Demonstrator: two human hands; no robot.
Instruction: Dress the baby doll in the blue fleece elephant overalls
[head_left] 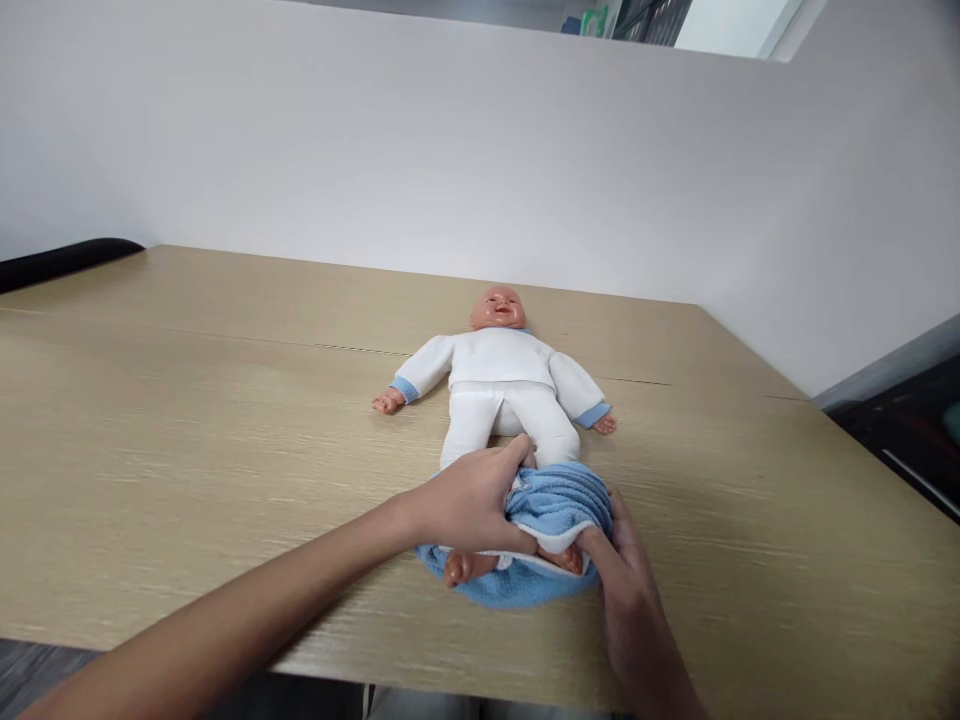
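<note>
Your left hand (466, 500) grips the bunched blue towel (559, 505) over the lower legs of the doll (504, 385), lying face-up mid-table (187, 420) in white clothes, while your right hand (626, 560) clamps the towel's right edge, bare doll feet poking out beneath.

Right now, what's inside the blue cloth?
The lower legs of the doll: two bare feet poke out at the near edge. The shins are hidden by the cloth and by the left hand and right hand gripping it.
</note>
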